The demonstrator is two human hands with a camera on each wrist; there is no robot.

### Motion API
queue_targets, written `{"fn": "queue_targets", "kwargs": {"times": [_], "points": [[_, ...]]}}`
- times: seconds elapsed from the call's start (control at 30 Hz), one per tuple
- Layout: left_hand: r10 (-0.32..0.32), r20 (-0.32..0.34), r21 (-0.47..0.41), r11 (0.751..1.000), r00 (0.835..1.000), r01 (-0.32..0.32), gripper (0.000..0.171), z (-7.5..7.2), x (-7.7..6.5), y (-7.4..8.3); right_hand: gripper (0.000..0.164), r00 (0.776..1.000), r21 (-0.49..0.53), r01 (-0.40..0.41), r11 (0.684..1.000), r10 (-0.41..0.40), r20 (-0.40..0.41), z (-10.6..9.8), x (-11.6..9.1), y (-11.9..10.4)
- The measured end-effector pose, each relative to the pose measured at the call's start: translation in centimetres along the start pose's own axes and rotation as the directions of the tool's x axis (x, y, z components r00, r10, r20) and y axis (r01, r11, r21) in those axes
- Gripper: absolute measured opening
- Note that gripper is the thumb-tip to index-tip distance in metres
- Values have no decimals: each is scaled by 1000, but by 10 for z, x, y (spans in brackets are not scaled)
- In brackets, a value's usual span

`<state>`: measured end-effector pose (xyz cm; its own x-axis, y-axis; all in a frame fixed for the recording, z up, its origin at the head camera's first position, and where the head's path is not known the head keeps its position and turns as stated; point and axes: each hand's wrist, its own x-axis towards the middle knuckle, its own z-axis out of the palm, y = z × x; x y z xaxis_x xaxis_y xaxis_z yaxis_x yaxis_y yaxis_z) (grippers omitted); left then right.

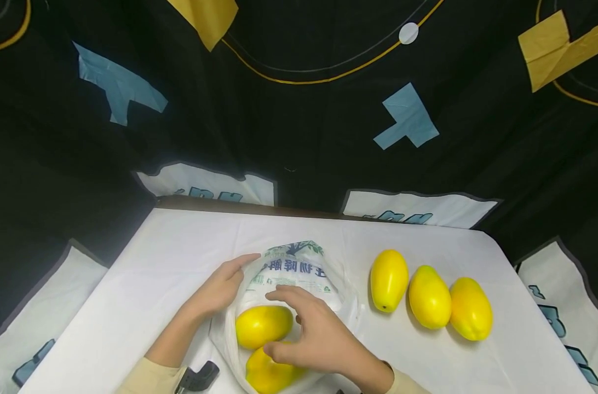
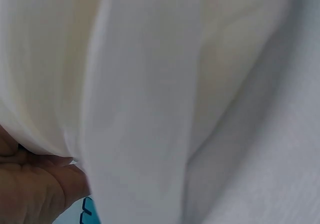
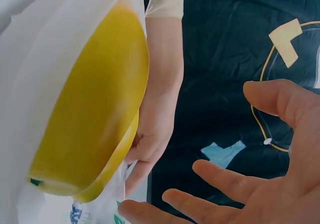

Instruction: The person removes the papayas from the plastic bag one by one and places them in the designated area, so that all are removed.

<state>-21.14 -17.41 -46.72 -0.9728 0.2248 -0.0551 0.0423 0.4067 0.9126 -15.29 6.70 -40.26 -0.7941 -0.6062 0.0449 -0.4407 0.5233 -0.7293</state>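
A white plastic bag (image 1: 289, 273) with green and blue print lies on the table, its mouth facing me. Inside it are two yellow oval fruits, one (image 1: 262, 325) behind the other (image 1: 269, 376). My left hand (image 1: 219, 287) grips the left edge of the bag; in the left wrist view the thumb (image 2: 75, 181) is against the white plastic. Over the bag's mouth is my right hand (image 1: 323, 334), fingers spread and nothing between them. The right wrist view shows a yellow fruit (image 3: 97, 98) in the bag, left of the open fingers.
To the right of the bag, three more yellow fruits (image 1: 389, 280) lie in a row on the white table (image 1: 180, 241). A black object (image 1: 202, 377) is by the left sleeve. Behind the table hangs a black cloth (image 1: 318, 137) with taped patches.
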Motion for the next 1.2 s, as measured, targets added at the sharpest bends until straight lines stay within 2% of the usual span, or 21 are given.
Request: {"fn": "queue_targets", "kwargs": {"times": [0.2, 0.63, 0.9, 1.2], "points": [[11, 9, -22, 1000, 1000, -11, 41, 0, 1, 1, 64, 999, -51, -21, 998, 23, 39, 5, -1, -1], [22, 17, -38, 999, 1000, -21, 41, 1, 0, 1, 64, 994, -106, -83, 991, 90, 62, 18, 18, 10], [32, 4, -9, 999, 999, -32, 41, 0, 1, 1, 64, 997, -101, -62, 993, 66, 37, 22, 27, 19], [27, -13, 28, 999, 1000, -27, 43, -1, 1, -1, 61, 998, -20, -35, 999, 36, 51, 30, 41, 29]]}}
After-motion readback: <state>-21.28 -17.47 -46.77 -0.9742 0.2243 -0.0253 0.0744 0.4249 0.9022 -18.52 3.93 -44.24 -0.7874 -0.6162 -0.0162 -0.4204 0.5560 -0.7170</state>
